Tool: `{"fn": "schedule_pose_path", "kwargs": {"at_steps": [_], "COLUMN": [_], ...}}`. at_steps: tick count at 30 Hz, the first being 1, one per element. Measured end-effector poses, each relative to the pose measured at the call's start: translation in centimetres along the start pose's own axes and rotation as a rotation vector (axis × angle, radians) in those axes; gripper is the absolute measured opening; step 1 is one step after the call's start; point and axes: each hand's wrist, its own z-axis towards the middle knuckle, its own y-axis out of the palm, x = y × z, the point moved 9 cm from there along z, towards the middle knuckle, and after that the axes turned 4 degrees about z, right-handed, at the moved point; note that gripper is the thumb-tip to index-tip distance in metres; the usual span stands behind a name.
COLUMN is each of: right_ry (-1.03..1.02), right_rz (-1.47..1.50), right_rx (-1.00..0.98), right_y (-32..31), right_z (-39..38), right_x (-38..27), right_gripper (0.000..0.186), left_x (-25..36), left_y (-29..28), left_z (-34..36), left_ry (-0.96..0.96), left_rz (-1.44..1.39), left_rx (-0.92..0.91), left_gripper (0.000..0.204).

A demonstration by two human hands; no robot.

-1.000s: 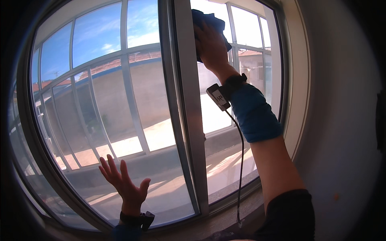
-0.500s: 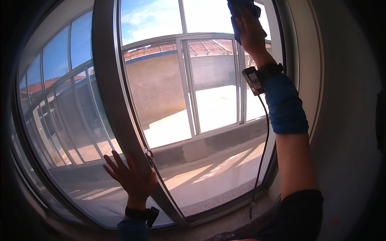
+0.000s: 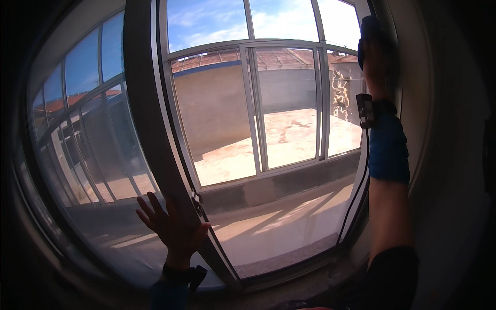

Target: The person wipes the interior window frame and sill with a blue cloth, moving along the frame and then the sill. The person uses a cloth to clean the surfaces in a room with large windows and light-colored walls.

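My right hand [image 3: 375,70] is raised at the upper right, holding a dark blue cloth [image 3: 370,27] against the right side of the window frame. Shadow hides part of its fingers. Low on the left, my left hand [image 3: 176,230] is open, its fingers spread. It rests on the dark upright frame [image 3: 147,103] of the sliding window and over the neighbouring glass. A small metal latch [image 3: 197,201] sits on that upright, just above my left thumb. Between my hands is the clear window pane [image 3: 279,217].
A small box-shaped device [image 3: 365,111] is strapped at my right wrist, and a black cable [image 3: 356,199] hangs from it towards the sill. A dark wall [image 3: 449,181] stands to the right. Beyond the glass are another framed window [image 3: 253,108] and a sunlit yard.
My right hand and the cloth have moved right and slightly down, from the glass to the right-hand frame. The view has shifted slightly; my left hand stays on the upright.
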Motion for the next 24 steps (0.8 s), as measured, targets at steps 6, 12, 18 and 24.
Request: {"fn": "schedule_pose_path", "kwargs": {"at_steps": [6, 12, 18, 24], "right_ry": [-0.286, -0.05, -0.131, -0.307], "right_rz": [0.093, 0.319, 0.421, 0.409], "right_rx": [0.181, -0.057, -0.2, -0.238], "right_y": [-0.1, -1.8, -5.6, -5.5], "right_z": [2.6, 3.4, -1.8, -2.6], "right_x": [-16.0, -32.1, -44.0, -40.6], "right_gripper": [0.039, 0.045, 0.048, 0.046], "left_x": [0.0, 0.3, 0.6, 0.8], "left_y": [0.0, 0.2, 0.4, -0.2], "left_z": [0.1, 0.0, 0.2, 0.5], "left_ry": [-0.003, -0.003, 0.006, 0.021], "left_rz": [-0.045, -0.014, 0.009, 0.04], "left_rx": [-0.006, 0.001, -0.022, 0.027], "left_gripper": [0.111, 0.102, 0.101, 0.098]}}
